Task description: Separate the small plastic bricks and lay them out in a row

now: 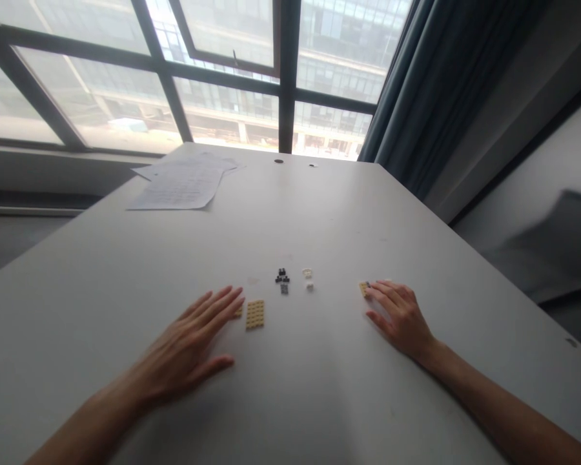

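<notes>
On the white table a tan building-brick plate (255, 314) with studs lies just right of my left hand (201, 342). That hand is spread flat, its fingertips partly over a second tan piece (238, 312). Over at the right, my right hand (397, 313) rests with fingers stretched out, their tips on another tan plate (364, 289), which they partly hide. Between the hands sit several small black pieces (282, 276), a grey piece (284, 289), a white piece (310, 286) and a cream-white piece (306, 272).
Printed paper sheets (184, 184) lie at the table's far left. Two cable holes, one a dark round hole (279, 161), are near the back edge. Beyond the white table (319, 219) stand a window and a dark curtain (416, 84) on the right.
</notes>
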The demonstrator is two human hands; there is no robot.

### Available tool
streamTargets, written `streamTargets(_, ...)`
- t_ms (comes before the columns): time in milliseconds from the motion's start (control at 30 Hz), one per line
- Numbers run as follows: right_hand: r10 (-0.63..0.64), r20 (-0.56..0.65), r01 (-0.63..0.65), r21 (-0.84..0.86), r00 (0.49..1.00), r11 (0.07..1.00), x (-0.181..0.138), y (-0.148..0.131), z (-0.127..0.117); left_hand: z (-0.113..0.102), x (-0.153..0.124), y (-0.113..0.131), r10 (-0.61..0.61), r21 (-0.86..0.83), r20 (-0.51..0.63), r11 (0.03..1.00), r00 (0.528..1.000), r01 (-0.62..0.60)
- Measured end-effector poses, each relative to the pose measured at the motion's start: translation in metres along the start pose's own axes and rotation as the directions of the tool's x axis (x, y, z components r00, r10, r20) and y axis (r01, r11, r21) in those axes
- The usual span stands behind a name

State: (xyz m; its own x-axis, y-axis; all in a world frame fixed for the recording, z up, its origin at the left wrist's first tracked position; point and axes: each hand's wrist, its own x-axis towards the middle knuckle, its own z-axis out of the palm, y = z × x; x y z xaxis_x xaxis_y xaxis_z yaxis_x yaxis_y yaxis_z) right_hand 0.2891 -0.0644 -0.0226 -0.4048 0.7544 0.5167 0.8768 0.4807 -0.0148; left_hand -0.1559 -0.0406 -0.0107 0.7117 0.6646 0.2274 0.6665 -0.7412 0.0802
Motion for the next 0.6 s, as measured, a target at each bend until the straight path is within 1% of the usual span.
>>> streamTargets(100, -0.005, -0.014, 0.005, 0.01, 1.0, 1.0, -0.001, 0.0, 0.0, 0.003, 0.001, 0.01, 0.039, -0.001, 0.114, 0.999, 0.993, -0.039)
streamTargets(233, 0.006, -0.024, -0.006, 0.013, 1.0, 1.0, -0.002, 0.0, -0.001, 0.003, 0.009, 0.016, 0.071, -0.033, 0.218, 0.997, 0.973, -0.066)
streamTargets(333, 0.015, -0.026, -0.015, 0.013, 1.0, 1.0, -0.004, 0.001, -0.002, 0.003, 0.012, 0.019, 0.074, -0.053, 0.239, 0.997, 0.968, -0.063)
streamTargets(433, 0.027, -0.035, -0.027, 0.011, 0.999, 1.0, -0.005, 0.003, -0.004, 0.006, 0.017, 0.029, 0.067, -0.068, 0.242, 0.996, 0.968, -0.052)
streamTargets(500, 0.038, -0.042, -0.037, 0.005, 0.998, 0.999, -0.005, 0.005, -0.005, 0.01, 0.027, 0.042, 0.074, -0.088, 0.25, 0.995, 0.965, -0.053)
streamTargets(600, 0.06, -0.053, -0.06, 0.0, 0.997, 0.998, -0.005, 0.009, -0.006, 0.017, 0.055, 0.071, 0.096, -0.136, 0.254, 0.989, 0.962, -0.062)
